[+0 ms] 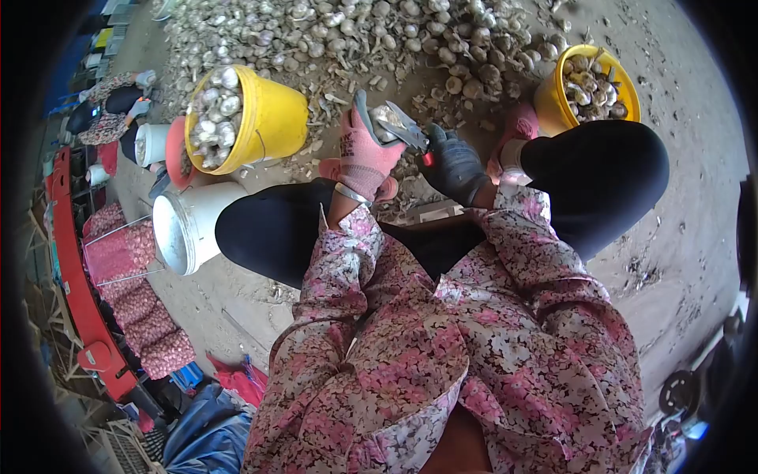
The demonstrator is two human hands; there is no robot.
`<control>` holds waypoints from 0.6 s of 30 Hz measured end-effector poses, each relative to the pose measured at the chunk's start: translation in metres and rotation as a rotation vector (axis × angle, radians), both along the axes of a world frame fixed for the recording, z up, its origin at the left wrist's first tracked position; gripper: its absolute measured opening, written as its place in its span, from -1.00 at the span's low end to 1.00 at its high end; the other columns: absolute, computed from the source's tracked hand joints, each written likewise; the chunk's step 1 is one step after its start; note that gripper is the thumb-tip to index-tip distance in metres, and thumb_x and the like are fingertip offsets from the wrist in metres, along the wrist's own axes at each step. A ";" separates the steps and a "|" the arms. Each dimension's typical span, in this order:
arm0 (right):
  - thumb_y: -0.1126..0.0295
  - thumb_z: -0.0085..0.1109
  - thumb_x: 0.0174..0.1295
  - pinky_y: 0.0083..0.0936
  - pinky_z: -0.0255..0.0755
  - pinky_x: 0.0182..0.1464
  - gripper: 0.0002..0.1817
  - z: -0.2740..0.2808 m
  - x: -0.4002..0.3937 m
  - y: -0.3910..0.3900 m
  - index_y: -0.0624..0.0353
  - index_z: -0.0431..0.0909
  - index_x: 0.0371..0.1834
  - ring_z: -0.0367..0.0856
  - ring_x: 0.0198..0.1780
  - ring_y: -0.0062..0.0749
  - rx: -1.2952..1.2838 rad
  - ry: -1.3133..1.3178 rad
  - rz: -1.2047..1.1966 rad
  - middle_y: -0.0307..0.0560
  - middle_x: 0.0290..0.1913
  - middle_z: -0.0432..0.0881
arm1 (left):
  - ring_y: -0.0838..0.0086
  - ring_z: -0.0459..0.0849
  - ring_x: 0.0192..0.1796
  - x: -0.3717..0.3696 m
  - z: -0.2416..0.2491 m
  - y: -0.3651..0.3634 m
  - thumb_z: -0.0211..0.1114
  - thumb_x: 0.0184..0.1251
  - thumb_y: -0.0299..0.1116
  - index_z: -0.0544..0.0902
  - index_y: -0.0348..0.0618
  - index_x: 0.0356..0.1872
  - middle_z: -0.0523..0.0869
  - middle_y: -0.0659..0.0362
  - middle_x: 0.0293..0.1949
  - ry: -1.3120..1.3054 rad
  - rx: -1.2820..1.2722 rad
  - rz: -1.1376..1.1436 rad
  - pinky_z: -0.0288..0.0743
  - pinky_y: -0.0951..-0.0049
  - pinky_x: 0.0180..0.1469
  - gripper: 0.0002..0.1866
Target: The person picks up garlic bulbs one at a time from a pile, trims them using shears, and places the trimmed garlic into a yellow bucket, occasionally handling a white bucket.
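My left hand [367, 154], in a pink glove with a grey thumb, is closed around a garlic bulb [385, 122]. In a dark grey glove, my right hand [454, 164] grips pruning shears [408, 130] with a bit of red at the handle. Their blades lie open against the bulb, between the two hands. Left of my hands a yellow bucket [272, 118] leans over, full of garlic bulbs [215, 122]. Another yellow bucket [553, 107], also holding garlic, stands beyond my right knee.
A large heap of garlic [339, 35] spreads over the floor ahead. A white bucket [193, 225] lies by my left knee. Farther left are another person [110, 110], a red beam [83, 276] and mesh sacks of garlic [146, 316]. Blue tarp [209, 434] lies at lower left.
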State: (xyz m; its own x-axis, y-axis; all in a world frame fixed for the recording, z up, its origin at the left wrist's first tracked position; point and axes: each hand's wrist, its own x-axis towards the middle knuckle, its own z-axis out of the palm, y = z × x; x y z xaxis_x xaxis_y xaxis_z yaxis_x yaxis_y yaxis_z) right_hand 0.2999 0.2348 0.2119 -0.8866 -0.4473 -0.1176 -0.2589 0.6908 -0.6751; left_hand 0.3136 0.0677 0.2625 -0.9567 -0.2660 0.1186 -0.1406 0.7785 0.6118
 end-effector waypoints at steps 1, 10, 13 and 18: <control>0.18 0.21 0.01 -0.06 0.41 -0.13 -0.44 -0.002 -0.001 0.000 0.20 0.32 0.05 0.58 -0.19 0.11 0.013 -0.022 -0.007 0.22 -0.29 0.59 | 0.16 0.46 0.14 -0.003 -0.016 -0.004 0.58 -0.30 -0.36 0.17 -0.23 0.32 0.39 -0.07 0.13 -0.022 0.013 -0.007 0.39 0.24 0.16 0.04; 0.15 0.25 0.06 -0.10 0.42 -0.20 -0.45 -0.017 -0.002 -0.009 0.25 0.31 0.02 0.57 -0.25 0.12 -0.026 -0.129 0.017 0.18 -0.32 0.58 | 0.38 0.65 -0.03 -0.005 -0.070 -0.037 0.55 -0.22 -0.40 0.42 -0.26 0.13 0.66 0.07 -0.06 -0.245 0.617 0.099 0.51 0.40 0.01 -0.25; 0.10 0.26 0.07 -0.12 0.42 -0.21 -0.32 -0.030 0.002 -0.013 0.29 0.24 0.14 0.58 -0.22 0.08 -0.017 -0.160 0.069 0.20 -0.31 0.58 | 0.33 0.65 -0.02 -0.004 -0.073 -0.038 0.53 -0.19 -0.38 0.37 -0.26 0.16 0.65 0.04 -0.06 -0.222 0.546 0.075 0.51 0.39 0.03 -0.22; 0.13 0.24 0.09 -0.14 0.47 -0.23 -0.27 -0.022 0.004 -0.028 0.30 0.14 0.22 0.61 -0.38 0.11 0.006 -0.410 0.149 0.20 -0.43 0.59 | 0.40 0.59 0.05 0.005 -0.092 -0.049 0.53 -0.15 -0.43 0.31 -0.28 0.18 0.60 0.06 0.01 -0.265 0.392 0.000 0.46 0.42 0.11 -0.20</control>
State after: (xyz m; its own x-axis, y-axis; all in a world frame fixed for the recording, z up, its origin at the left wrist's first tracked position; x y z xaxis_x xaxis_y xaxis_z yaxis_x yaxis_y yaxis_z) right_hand 0.3043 0.2064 0.1895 -0.6916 -0.5652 -0.4497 -0.0672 0.6702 -0.7391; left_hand 0.3191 0.0184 0.1703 -0.9403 -0.2420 -0.2395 -0.3320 0.4958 0.8025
